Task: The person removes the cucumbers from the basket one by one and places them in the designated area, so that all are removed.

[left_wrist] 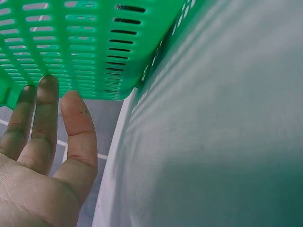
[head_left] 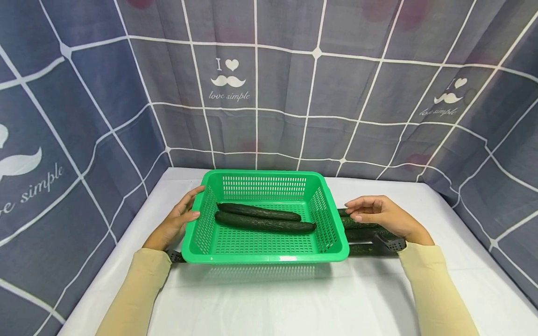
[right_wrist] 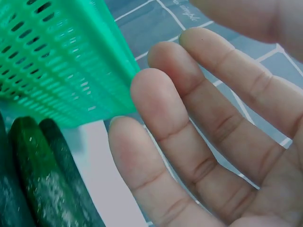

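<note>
Two dark green cucumbers [head_left: 265,223] lie side by side in a green slotted basket [head_left: 265,258]. At the basket's left side is my left hand [head_left: 175,223]; in the left wrist view, the fingers of this hand [left_wrist: 52,146] extend to the slotted wall [left_wrist: 85,52], fingertips at or touching it. My right hand [head_left: 386,217] hovers just right of the basket, over several cucumbers [head_left: 370,249], holding nothing. The right wrist view shows its fingers [right_wrist: 173,113] spread and slightly bent near the basket [right_wrist: 71,61], with cucumbers [right_wrist: 40,175] at lower left. The basket partly hides those cucumbers.
A white-covered table [head_left: 260,303] lies beneath the basket, with the basket's shadow on it. Grey checked curtains [head_left: 277,84] enclose the back and both sides. Dark wrist-worn devices [head_left: 391,243] sit at both sleeve cuffs.
</note>
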The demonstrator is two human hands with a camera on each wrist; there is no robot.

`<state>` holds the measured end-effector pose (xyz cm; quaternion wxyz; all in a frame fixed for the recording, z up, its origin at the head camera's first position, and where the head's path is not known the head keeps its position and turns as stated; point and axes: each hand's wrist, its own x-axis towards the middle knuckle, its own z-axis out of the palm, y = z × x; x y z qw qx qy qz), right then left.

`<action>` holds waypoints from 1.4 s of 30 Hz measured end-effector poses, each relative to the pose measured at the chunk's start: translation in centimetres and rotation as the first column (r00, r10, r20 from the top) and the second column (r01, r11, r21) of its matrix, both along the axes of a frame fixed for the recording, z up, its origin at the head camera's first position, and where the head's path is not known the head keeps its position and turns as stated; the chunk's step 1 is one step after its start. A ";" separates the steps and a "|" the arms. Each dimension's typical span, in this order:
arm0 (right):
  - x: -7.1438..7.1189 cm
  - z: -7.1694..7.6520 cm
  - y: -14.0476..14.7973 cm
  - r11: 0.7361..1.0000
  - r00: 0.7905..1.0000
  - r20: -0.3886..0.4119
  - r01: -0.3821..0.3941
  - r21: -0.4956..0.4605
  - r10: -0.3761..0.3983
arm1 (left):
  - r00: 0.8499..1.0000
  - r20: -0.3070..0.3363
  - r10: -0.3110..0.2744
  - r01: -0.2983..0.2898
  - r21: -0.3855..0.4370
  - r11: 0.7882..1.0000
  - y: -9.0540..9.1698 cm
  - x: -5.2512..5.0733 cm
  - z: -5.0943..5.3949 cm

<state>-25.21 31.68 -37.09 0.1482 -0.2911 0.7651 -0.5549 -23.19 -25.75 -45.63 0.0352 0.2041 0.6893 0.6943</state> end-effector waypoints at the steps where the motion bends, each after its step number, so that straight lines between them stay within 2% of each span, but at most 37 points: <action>1: -0.1 0.1 -0.2 1.000 1.000 0.001 -0.009 -0.003 0.009 | 1.000 -0.001 0.002 -0.002 -0.003 1.000 0.0 0.0 0.0; 11: -1.0 1.4 -2.2 0.996 0.995 -0.027 -0.093 -0.009 0.093 | 1.000 0.001 0.002 -0.002 -0.006 1.000 -0.1 0.0 0.0; 19: -1.2 2.6 -4.2 0.996 0.996 -0.019 -0.085 0.013 0.086 | 1.000 -0.003 -0.001 0.001 -0.006 1.000 -0.1 0.0 0.0; 27: -1.6 3.4 -6.1 0.993 0.993 -0.082 -0.075 0.093 0.083 | 1.000 0.001 -0.001 0.001 0.001 1.000 0.0 0.2 0.0; 42: -3.1 4.7 -9.3 0.983 0.989 -0.032 -0.139 0.123 0.144 | 1.000 0.002 -0.001 0.001 0.002 1.000 0.0 0.1 0.0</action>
